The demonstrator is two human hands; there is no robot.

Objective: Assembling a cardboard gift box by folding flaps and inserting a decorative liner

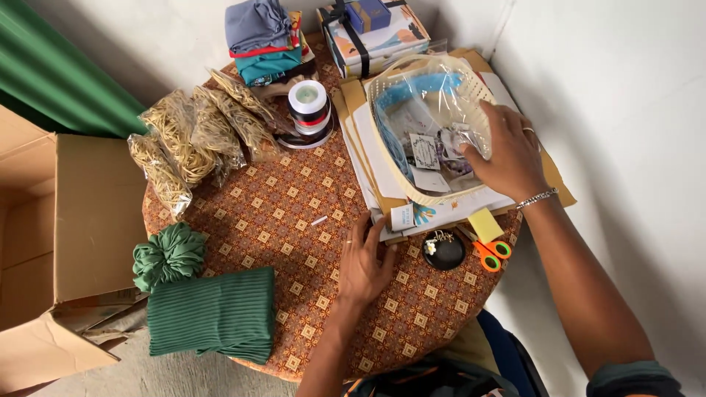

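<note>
My right hand [510,153] reaches into a cream plastic basket [388,167] at the table's back right, fingers among small clear packets and cards [425,151] inside it; whether it grips one I cannot tell. A bracelet circles that wrist. My left hand [364,265] rests flat on the patterned brown tablecloth [279,213], fingers spread, holding nothing, just left of a stack of paper and envelopes [434,213] under the basket.
Folded green ribbed cloth [213,315] and a green scrunchie [169,254] lie front left. Bags of straw-like filler [191,136], ribbon spools [307,106], folded fabrics [261,37], gift boxes [371,29], a small black dish [443,250], orange scissors [491,254]. An open cardboard box [81,220] stands left.
</note>
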